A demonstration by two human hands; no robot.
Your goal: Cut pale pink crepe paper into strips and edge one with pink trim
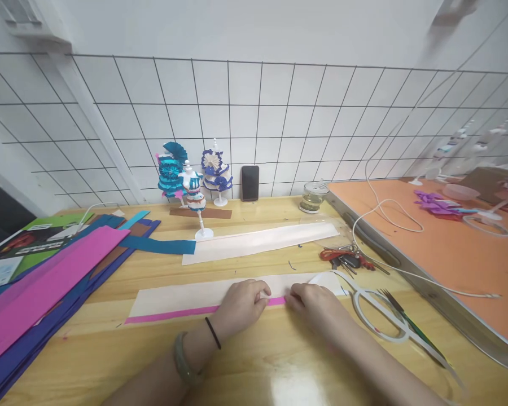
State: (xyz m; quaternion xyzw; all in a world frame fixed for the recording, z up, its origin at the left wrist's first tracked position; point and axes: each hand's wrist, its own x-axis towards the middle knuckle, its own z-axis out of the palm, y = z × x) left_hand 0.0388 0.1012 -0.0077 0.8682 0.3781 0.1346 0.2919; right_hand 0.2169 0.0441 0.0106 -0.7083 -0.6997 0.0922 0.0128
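A long cream crepe paper strip (173, 296) lies flat on the table in front of me. Along its near edge runs a narrow pink paper strip (173, 313). My left hand (243, 301) is closed over the middle of that pink edge, thumb and curled fingers pinching at it. Just to the right, my right hand (307, 296) pinches the same pink strip, its fingers bent and hiding part of both papers. A short stretch of pink shows between the two hands. A white tape-like band (342, 279) trails out from beside my right hand.
Left lie stacked coloured papers (63, 276). Behind are another cream strip (258, 242), a small dress-form stand (201, 214), a phone (250, 183) and a glass jar (313, 197). Right are keys (347, 258), a white tape roll (358, 313), tweezers (410, 321) and an orange-topped table (449, 248).
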